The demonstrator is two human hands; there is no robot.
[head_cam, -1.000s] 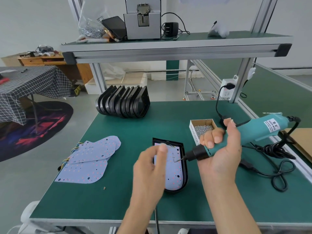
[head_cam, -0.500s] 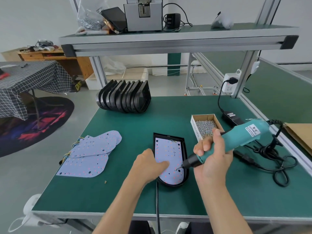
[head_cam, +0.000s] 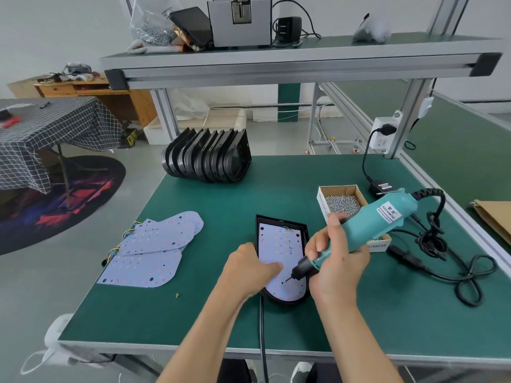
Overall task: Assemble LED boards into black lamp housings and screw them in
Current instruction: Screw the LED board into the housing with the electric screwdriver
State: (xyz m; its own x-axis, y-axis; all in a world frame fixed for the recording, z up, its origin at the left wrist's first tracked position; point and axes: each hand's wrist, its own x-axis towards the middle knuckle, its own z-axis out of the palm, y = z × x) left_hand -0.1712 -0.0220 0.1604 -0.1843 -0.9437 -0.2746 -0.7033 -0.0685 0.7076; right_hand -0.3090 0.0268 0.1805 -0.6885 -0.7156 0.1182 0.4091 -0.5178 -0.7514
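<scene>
lowered since the earlier frame, right hand (head_cam: 338,261) grips one electric screwdriver (head_cam: 367,230), tip on one led board (head_cam: 279,252) inside one black housing (head_cam: 303,228), mid-table; left hand (head_cam: 249,269) presses board, fingers relaxed.

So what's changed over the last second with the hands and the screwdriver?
The right hand brought the electric screwdriver down toward the near end of the LED board; its tip now meets the board. The left hand dropped from above onto the board's near left part. The housing and spare boards stayed put.
</scene>
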